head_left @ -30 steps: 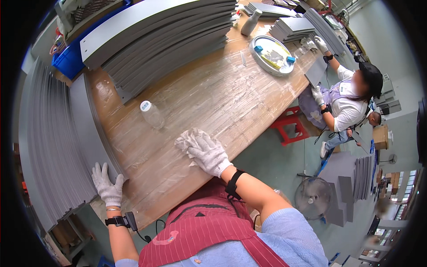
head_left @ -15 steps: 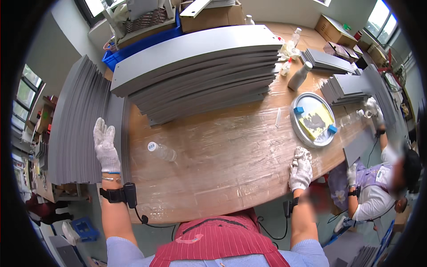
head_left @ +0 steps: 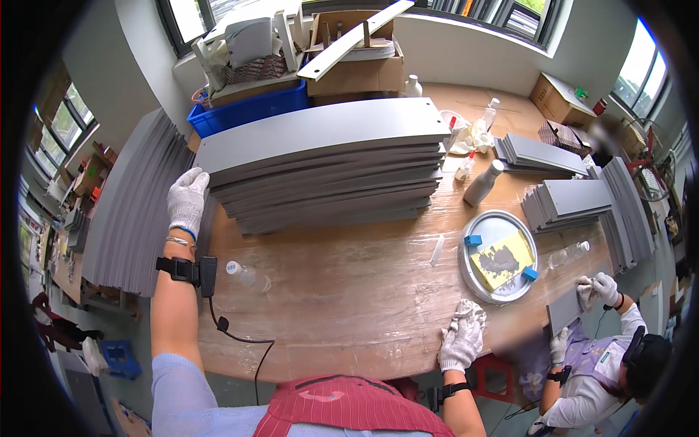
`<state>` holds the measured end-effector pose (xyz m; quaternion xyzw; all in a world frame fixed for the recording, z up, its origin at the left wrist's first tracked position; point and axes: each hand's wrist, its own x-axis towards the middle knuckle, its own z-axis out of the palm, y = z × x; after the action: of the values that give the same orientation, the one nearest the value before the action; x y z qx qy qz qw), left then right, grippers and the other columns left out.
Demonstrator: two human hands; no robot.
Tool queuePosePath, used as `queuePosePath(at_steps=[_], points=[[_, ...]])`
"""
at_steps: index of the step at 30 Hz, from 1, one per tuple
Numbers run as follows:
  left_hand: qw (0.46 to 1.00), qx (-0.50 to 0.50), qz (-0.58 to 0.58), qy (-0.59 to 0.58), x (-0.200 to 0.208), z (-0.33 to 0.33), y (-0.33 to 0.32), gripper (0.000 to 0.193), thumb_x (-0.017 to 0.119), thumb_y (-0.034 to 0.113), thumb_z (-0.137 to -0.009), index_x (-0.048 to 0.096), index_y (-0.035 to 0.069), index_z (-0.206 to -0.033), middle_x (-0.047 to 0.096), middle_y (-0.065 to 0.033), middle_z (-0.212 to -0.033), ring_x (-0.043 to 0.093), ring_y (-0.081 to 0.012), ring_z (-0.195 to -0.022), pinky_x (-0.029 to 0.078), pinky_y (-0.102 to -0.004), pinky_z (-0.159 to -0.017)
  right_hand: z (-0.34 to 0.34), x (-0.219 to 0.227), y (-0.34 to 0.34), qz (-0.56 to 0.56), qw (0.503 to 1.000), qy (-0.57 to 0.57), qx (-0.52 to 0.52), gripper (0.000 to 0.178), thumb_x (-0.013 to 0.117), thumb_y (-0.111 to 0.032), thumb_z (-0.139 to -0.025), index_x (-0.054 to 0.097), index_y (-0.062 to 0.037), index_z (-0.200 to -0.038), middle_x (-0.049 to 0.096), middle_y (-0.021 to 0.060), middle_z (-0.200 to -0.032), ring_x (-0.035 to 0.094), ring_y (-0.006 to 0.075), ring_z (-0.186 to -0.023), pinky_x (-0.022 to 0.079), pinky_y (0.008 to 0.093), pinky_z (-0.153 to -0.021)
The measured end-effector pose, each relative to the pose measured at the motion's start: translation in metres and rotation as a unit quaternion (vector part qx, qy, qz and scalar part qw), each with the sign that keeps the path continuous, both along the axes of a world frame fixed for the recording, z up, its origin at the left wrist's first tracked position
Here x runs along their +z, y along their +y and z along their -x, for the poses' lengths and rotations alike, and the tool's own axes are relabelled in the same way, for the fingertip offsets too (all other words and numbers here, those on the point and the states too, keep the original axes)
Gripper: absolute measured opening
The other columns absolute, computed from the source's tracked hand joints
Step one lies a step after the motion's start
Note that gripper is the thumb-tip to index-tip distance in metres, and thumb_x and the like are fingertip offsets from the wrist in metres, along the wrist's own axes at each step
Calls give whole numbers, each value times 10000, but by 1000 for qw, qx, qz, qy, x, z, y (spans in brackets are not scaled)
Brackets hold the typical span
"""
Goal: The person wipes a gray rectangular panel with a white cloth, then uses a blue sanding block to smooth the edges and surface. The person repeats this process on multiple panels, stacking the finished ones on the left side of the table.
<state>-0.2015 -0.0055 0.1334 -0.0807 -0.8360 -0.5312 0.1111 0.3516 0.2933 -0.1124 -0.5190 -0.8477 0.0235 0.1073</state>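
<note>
My left hand (head_left: pixel 188 200), in a white knit glove, is at the left end of a tall stack of long grey panels (head_left: pixel 320 135). Its fingers are stretched out, with the tips against or just beside the top panel's corner; contact is hard to tell. To its left stands another stack of grey panels (head_left: pixel 135 204), set on edge. My right hand (head_left: pixel 460 348), also gloved, is closed on a crumpled white cloth (head_left: pixel 467 317) at the table's near edge. Beyond it lies a round grey lid (head_left: pixel 470 273) bearing a yellow pad (head_left: pixel 518 250) smeared with grey and two blue blocks.
A clear bottle (head_left: pixel 249 277) lies near my left forearm. Behind the lid stands a grey bottle (head_left: pixel 483 183). Shorter panel stacks (head_left: pixel 568 200) occupy the right side. A blue bin (head_left: pixel 247 109) is behind the tall stack. At right, a co-worker (head_left: pixel 597 364) holds a grey panel (head_left: pixel 563 312).
My left hand has moved from the left-hand stack to the tall stack's left end. My right hand, still holding the cloth, sits lower in view. The view has tilted up.
</note>
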Motion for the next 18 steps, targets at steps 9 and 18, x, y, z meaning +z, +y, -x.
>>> queuePosePath(at_steps=[9,18], points=[[996,-5,-16,-85,15,13,-32,333,685,193,-925,618,28,-1207,689,-108,-1069,647,-227,-970,504,-344,-903,13,2,-13,10,1000,8,24,615,699,-292,-823,524,-223,-1408,402,233,-1475,385,437,-1362,330,535,-1106],[814,-215,-406,-355,-17,-27,38,177,633,275,-969,704,120,-1016,750,-52,-928,723,-189,-716,616,-297,-551,16,19,2,92,995,-1,-27,504,591,-427,-888,570,-223,-1348,414,170,-1502,348,399,-1390,324,582,-1070]])
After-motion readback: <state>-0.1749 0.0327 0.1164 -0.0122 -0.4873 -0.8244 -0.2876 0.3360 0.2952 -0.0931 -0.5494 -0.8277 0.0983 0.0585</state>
